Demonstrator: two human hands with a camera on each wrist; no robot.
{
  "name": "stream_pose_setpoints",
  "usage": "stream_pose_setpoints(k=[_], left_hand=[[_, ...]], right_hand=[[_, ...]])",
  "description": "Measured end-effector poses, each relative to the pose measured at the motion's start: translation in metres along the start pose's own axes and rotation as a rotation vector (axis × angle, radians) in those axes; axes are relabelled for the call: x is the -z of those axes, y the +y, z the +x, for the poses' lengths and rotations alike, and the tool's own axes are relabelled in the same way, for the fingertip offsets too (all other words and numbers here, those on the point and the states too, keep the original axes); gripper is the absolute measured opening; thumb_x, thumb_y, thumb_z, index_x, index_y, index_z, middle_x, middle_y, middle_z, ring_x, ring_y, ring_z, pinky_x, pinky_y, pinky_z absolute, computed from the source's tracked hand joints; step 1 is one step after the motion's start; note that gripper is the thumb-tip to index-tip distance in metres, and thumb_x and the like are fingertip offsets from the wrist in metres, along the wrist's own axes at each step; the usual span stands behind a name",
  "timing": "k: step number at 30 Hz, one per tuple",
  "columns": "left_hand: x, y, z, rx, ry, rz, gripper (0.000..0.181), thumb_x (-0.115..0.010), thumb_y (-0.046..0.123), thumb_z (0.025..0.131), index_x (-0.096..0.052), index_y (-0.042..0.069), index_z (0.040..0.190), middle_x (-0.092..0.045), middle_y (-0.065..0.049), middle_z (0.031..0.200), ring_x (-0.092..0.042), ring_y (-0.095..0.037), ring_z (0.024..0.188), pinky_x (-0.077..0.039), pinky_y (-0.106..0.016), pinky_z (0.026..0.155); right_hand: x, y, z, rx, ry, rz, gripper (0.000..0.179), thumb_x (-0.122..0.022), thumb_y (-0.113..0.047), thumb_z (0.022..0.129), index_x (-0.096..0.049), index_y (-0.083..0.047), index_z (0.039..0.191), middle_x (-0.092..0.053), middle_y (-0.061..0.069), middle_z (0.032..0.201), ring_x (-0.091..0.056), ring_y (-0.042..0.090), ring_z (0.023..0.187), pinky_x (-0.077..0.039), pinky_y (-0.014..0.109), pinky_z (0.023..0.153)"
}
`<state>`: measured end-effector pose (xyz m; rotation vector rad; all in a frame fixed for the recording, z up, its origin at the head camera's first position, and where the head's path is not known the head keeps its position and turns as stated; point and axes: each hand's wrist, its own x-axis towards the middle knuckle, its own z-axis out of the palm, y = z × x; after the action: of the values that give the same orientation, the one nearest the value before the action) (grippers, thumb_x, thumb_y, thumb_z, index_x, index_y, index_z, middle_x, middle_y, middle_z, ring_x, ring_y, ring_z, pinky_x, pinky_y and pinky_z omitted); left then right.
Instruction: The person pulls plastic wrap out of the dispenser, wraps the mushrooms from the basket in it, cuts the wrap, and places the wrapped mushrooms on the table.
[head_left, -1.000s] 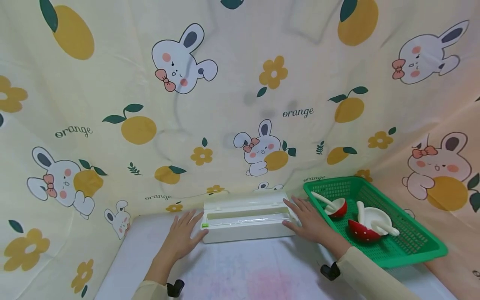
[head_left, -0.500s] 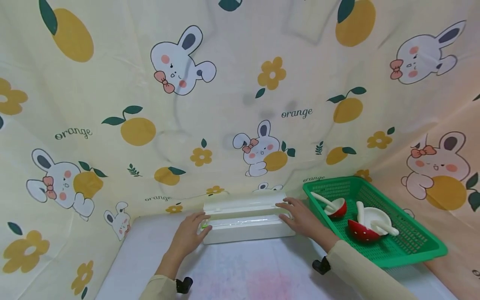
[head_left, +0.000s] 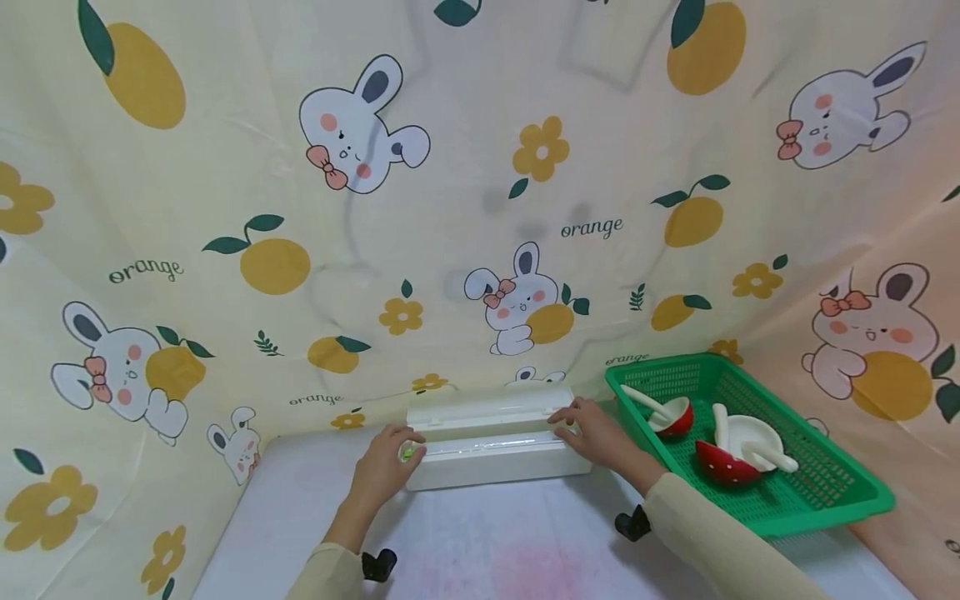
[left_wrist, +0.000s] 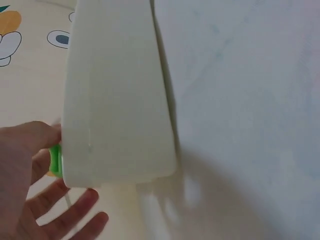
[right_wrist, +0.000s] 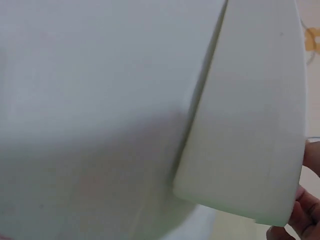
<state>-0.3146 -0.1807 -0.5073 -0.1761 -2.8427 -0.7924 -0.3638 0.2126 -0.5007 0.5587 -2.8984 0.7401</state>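
A long white cling film dispenser [head_left: 495, 468] lies on the table with its lid [head_left: 483, 406] raised at the back. Clear, shiny film [head_left: 487, 443] shows along its top. My left hand [head_left: 378, 467] is at the left end, thumb against the upper edge beside a green piece [left_wrist: 56, 161]; its other fingers are spread past the end. At the opposite end, my right hand [head_left: 600, 437] has bent fingers over the opening, with a gap between thumb and forefinger. In the right wrist view, that hand's fingers [right_wrist: 302, 215] are partly hidden behind the box.
A green basket [head_left: 832, 508] stands close to my right forearm. It holds red-and-white bowls [head_left: 727, 464] and white spoons [head_left: 648, 400]. A patterned cloth [head_left: 450, 208] hangs behind the white table [head_left: 465, 542].
Both hands have moved inward onto the ends of the dispenser, and their fingers have bent from a spread pose. The dispenser and the basket stay in place.
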Motion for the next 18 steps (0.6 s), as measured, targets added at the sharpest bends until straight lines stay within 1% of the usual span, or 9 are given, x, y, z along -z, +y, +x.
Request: stream_pose_setpoints(k=[2, 5, 7, 10, 13, 18], left_hand=[[0.000, 0.003, 0.001, 0.022, 0.007, -0.014, 0.017, -0.076, 0.031, 0.101, -0.079, 0.023, 0.116, -0.064, -0.009, 0.141, -0.061, -0.037, 0.132, -0.055, -0.063, 0.099], [0.001, 0.006, 0.003, 0.057, 0.019, -0.029, 0.015, -0.077, 0.029, 0.100, -0.080, 0.022, 0.113, -0.064, -0.010, 0.140, -0.064, -0.036, 0.125, -0.057, -0.061, 0.094], [0.001, 0.008, 0.003, 0.070, 0.023, -0.034, 0.014, -0.078, 0.028, 0.099, -0.081, 0.021, 0.111, -0.064, -0.010, 0.139, -0.066, -0.036, 0.121, -0.058, -0.059, 0.090], [0.002, 0.012, 0.003, 0.088, 0.019, -0.039, 0.013, -0.078, 0.028, 0.098, -0.081, 0.020, 0.108, -0.064, -0.009, 0.137, -0.066, -0.037, 0.119, -0.058, -0.058, 0.087], [0.003, 0.014, 0.003, 0.099, 0.019, -0.024, 0.011, -0.080, 0.027, 0.098, -0.082, 0.020, 0.106, -0.065, -0.009, 0.135, -0.067, -0.037, 0.119, -0.058, -0.056, 0.084], [0.005, 0.017, 0.005, 0.109, 0.022, -0.006, 0.010, -0.081, 0.026, 0.097, -0.082, 0.020, 0.104, -0.065, -0.010, 0.136, -0.067, -0.037, 0.118, -0.058, -0.055, 0.083]], right_hand=[[0.000, 0.002, 0.003, -0.019, -0.018, 0.020, 0.020, -0.076, -0.022, 0.102, -0.080, -0.021, 0.121, -0.059, -0.001, 0.101, -0.053, 0.018, 0.094, -0.048, 0.034, 0.076], [-0.002, 0.005, 0.009, -0.061, -0.049, 0.051, 0.020, -0.076, -0.022, 0.102, -0.081, -0.022, 0.122, -0.058, 0.000, 0.101, -0.052, 0.018, 0.094, -0.048, 0.034, 0.075], [-0.003, 0.005, 0.012, -0.095, -0.069, 0.069, 0.020, -0.076, -0.023, 0.102, -0.081, -0.022, 0.122, -0.057, 0.001, 0.102, -0.052, 0.019, 0.093, -0.047, 0.034, 0.075], [-0.004, 0.003, 0.013, -0.137, -0.086, 0.085, 0.020, -0.077, -0.022, 0.102, -0.082, -0.022, 0.121, -0.056, 0.001, 0.102, -0.051, 0.019, 0.093, -0.047, 0.034, 0.073], [-0.004, 0.000, 0.013, -0.166, -0.084, 0.091, 0.019, -0.078, -0.021, 0.101, -0.083, -0.021, 0.119, -0.055, 0.001, 0.103, -0.051, 0.019, 0.094, -0.047, 0.034, 0.073], [-0.004, -0.005, 0.015, -0.207, -0.066, 0.094, 0.012, -0.078, -0.021, 0.100, -0.084, -0.022, 0.111, -0.056, 0.001, 0.104, -0.052, 0.020, 0.097, -0.047, 0.034, 0.076]])
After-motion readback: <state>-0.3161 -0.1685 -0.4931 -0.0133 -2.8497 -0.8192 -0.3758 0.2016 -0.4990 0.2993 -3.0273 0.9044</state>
